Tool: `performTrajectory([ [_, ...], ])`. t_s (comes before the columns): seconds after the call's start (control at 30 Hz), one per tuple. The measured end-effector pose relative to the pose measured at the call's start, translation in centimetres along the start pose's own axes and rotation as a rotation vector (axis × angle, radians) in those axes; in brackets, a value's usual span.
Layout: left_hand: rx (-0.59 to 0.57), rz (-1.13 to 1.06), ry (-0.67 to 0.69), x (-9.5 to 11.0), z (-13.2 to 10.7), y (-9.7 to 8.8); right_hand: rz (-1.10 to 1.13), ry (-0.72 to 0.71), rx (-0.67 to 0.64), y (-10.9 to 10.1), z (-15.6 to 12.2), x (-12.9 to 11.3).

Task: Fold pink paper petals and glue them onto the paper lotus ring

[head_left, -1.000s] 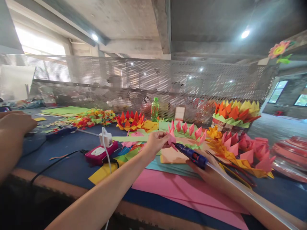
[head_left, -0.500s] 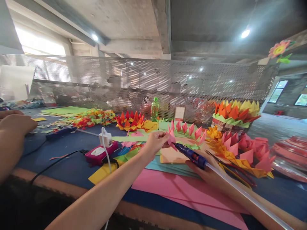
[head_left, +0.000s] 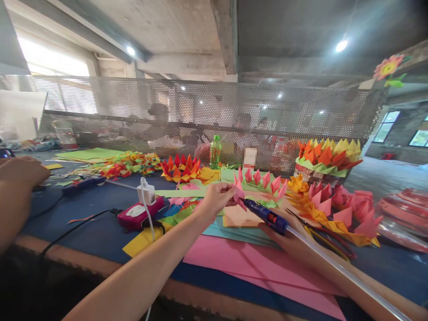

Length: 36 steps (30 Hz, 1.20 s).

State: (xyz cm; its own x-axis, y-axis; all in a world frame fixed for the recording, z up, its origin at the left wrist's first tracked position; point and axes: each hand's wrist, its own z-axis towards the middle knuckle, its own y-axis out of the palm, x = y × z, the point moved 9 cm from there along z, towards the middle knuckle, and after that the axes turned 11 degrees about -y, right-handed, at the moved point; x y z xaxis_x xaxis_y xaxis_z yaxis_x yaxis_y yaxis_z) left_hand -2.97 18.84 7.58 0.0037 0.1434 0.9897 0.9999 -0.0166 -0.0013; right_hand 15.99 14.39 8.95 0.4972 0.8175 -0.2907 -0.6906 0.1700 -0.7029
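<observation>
Between the fingers of my left hand [head_left: 219, 198] is a pink folded paper petal [head_left: 238, 192]. A pale green paper strip [head_left: 180, 193] runs out to the left from behind that hand. My right hand [head_left: 284, 236] grips a blue hot glue gun [head_left: 267, 215], its nozzle at the petal's lower edge; whether they touch I cannot tell. A long clear glue stick [head_left: 334, 263] sticks out of the gun's rear. Just beyond my hands, a curved row of pink petals [head_left: 266, 179] stands upright. Orange-handled scissors [head_left: 326, 240] lie beside my right hand, partly hidden.
A co-worker's hand [head_left: 25, 171] is at the far left. A magenta power strip [head_left: 140, 214] with a white charger [head_left: 146, 194] and cords sits left of my forearm. Pink paper sheets [head_left: 261, 267] lie below. Behind stand a green bottle [head_left: 216, 151] and a perforated metal screen [head_left: 200, 100].
Both hands, the petal and the glue gun hold nearly the same places. The whole view has shifted very slightly.
</observation>
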Motion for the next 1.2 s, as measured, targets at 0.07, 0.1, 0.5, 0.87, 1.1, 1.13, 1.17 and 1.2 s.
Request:
performTrajectory([
  [0.07,0.005,-0.005,0.004,0.0,0.1,0.0,0.004,-0.002,-0.002,0.0,0.0,-0.1],
  [0.1,0.008,-0.008,0.007,0.0,0.1,-0.1,0.006,-0.003,-0.005,0.0,0.0,-0.1],
  [0.5,0.041,-0.06,0.07,0.4,0.5,-0.9,0.016,0.017,-0.036,-0.1,0.0,-0.2],
  [0.87,0.037,-0.086,0.111,0.9,0.3,-1.3,0.029,0.013,-0.041,-0.1,0.0,-0.1],
  [1.1,0.046,-0.106,0.111,1.0,0.4,-1.6,0.037,0.012,-0.056,0.2,0.0,0.2],
  [1.13,0.051,-0.108,0.11,1.1,0.4,-1.7,0.04,0.009,-0.06,0.3,0.0,0.3],
  [1.17,0.057,-0.109,0.11,1.1,0.4,-1.8,0.043,0.005,-0.065,0.3,0.0,0.4],
  [1.2,0.062,-0.111,0.109,1.1,0.4,-1.9,0.046,0.002,-0.07,0.4,0.0,0.5],
])
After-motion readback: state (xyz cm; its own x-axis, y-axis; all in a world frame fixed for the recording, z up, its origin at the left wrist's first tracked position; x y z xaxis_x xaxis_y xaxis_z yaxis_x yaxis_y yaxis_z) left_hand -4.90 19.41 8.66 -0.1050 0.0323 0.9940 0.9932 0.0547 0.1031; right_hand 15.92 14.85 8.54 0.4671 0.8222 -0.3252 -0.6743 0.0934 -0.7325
